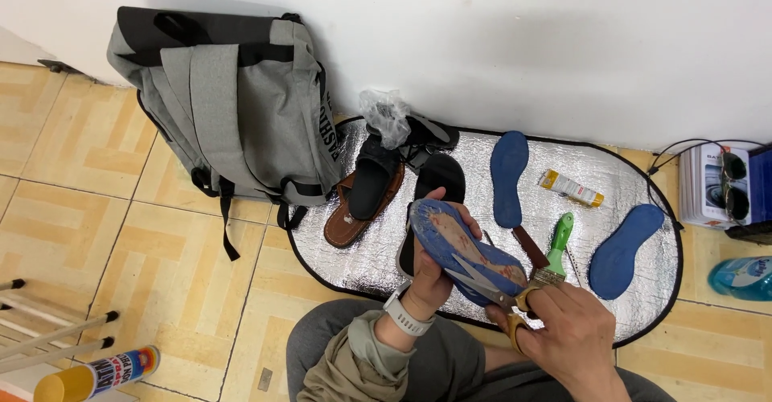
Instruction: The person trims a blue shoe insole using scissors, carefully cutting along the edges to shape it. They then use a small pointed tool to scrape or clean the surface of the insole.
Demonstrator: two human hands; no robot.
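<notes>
My left hand (430,277) grips a blue shoe sole (458,245), its glue-stained face turned up. My right hand (563,334) holds yellow-handled scissors (490,283), whose blades rest open across the sole near its right end. A white watch sits on my left wrist. Just behind my right hand lies a green-handled brush (556,249) on the silver mat (370,257).
The mat also carries two blue insoles (508,173) (623,249), a yellow glue tube (571,188), black sandals (434,178) and a brown sandal (347,221) with a plastic bag. A grey backpack (233,104) leans against the wall. A spray can (96,374) lies bottom left; a blue bottle (741,277) lies right.
</notes>
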